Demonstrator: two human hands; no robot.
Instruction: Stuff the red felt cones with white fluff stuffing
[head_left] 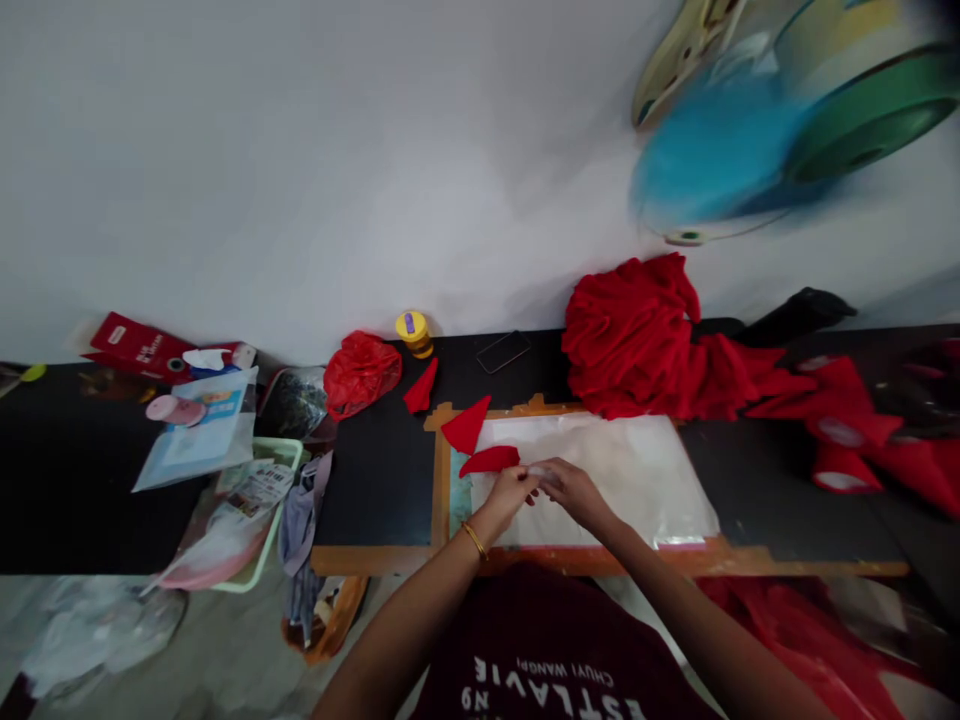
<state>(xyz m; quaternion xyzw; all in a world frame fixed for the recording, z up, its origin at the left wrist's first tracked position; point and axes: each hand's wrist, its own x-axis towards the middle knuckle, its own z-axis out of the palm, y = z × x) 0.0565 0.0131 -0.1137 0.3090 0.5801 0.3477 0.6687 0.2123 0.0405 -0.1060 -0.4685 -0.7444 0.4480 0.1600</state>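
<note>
Both my hands meet over a white sheet point(615, 470) on the table. My left hand point(511, 492), with a gold bangle at the wrist, is closed at the right end of a pointed red felt piece point(489, 461). Pinched in my right hand point(574, 490) is a small whitish piece point(545, 476), too blurred to name, touching the left fingertips. A triangular red felt piece point(466, 425) lies just beyond the left hand, and a smaller red piece point(422, 388) lies farther back.
A big stack of red felt pieces point(637, 335) stands behind the sheet, with red cones point(844, 430) to the right. At the back are a phone point(504, 352), a yellow-lidded jar point(415, 333) and a red plastic bag point(363, 373). A green basket point(270, 540) stands left.
</note>
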